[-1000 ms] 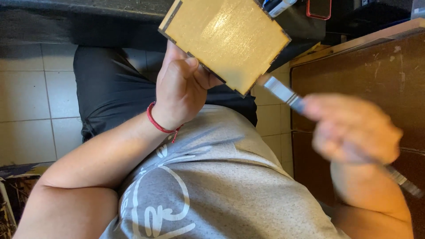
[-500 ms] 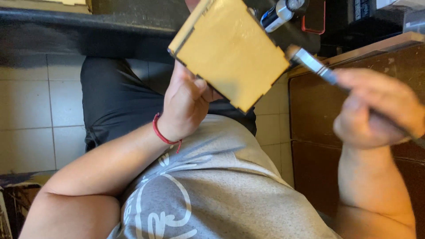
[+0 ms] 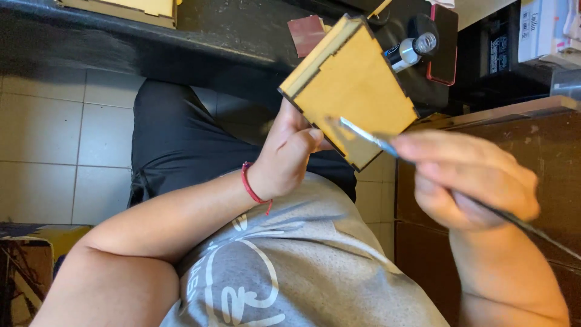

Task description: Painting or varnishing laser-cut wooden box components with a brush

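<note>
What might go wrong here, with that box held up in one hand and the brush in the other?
The wooden box rests only in the left hand, over the lap and tiled floor, so it may slip and drop. The brush in the right hand is blurred with motion; its tip could miss the edge, or smear onto the grey shirt below.

The wooden box [image 3: 351, 91] is sitting in the left hand [image 3: 287, 157], above the lap; the tool [image 3: 363, 134] (gripped by the right hand [image 3: 469, 181]) is touching its lower face.
</note>
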